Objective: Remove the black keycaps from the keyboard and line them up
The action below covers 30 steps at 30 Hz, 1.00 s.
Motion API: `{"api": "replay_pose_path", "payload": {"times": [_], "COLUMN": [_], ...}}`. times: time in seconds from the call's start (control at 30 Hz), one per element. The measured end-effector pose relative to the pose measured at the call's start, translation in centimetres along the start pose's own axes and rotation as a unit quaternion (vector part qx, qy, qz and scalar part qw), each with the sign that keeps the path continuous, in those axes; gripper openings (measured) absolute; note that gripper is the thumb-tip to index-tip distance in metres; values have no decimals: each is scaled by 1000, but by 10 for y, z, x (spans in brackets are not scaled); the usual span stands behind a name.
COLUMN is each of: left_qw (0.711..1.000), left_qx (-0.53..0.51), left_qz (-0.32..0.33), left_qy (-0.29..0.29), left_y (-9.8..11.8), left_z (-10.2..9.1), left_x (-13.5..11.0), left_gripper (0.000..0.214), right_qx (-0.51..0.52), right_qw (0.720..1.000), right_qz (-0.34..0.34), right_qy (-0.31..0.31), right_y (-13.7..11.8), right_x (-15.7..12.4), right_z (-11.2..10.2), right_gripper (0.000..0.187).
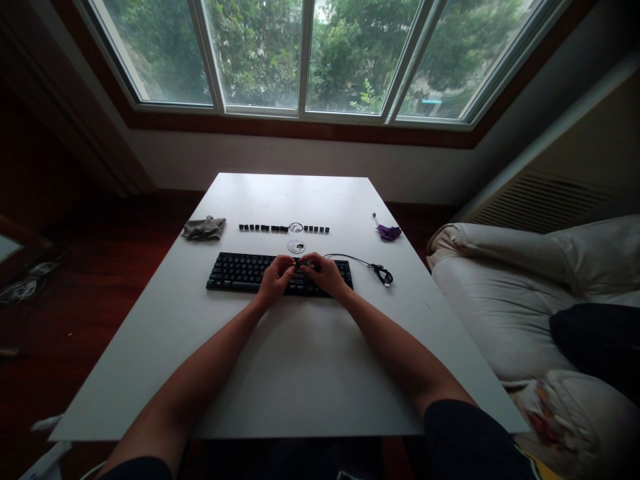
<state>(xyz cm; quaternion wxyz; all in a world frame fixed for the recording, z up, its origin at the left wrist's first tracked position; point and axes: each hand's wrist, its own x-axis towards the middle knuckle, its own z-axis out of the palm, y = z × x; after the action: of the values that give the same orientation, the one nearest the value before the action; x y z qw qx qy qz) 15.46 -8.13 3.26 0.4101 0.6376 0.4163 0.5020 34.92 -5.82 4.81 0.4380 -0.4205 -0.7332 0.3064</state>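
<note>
A black keyboard lies on the white table with its long side facing me. My left hand is over its middle, fingers and thumb closed in a pinch. Close beside it, my right hand is also closed, fingertips nearly meeting the left ones above the keys. Something small and dark seems to be between the fingertips, too small to make out. Beyond the keyboard stands a row of loose black keycaps. A clear round piece sits within that row, and another round piece lies just behind my fingertips.
A crumpled grey cloth lies at the table's left edge. Purple cloth with a thin stick-like tool is at the right edge. The keyboard's bundled USB cable rests to the right. A pale sofa stands beside the table.
</note>
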Motion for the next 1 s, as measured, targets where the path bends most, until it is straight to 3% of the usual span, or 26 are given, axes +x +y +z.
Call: {"api": "replay_pose_path", "payload": {"times": [0.1,0.23,0.43,0.67,1.0], "left_qw": [989,936,895,883,852], "left_qx": [136,293,352,364,433], "left_qz": [55,146,191,207,219], "left_qy": [-33,-128,-195,-211,-196], "left_y": [4,6,7,2,0], "left_z": [1,6,4,-1,5], "left_x": [-4,-8,-7,-5,-7], "left_gripper": [16,16,22,27,27], "right_qx": [-2,-63,-280,-372,-410], "right_qw": [999,991,946,901,885], "right_qz": [9,38,155,221,219], "right_qy": [43,115,59,24,24], "right_y": [7,34,83,117,140], "right_x": [14,47,89,104,110], "right_z": [-15,-49,-86,-83,-75], "right_gripper": [30,32,29,30,28]}}
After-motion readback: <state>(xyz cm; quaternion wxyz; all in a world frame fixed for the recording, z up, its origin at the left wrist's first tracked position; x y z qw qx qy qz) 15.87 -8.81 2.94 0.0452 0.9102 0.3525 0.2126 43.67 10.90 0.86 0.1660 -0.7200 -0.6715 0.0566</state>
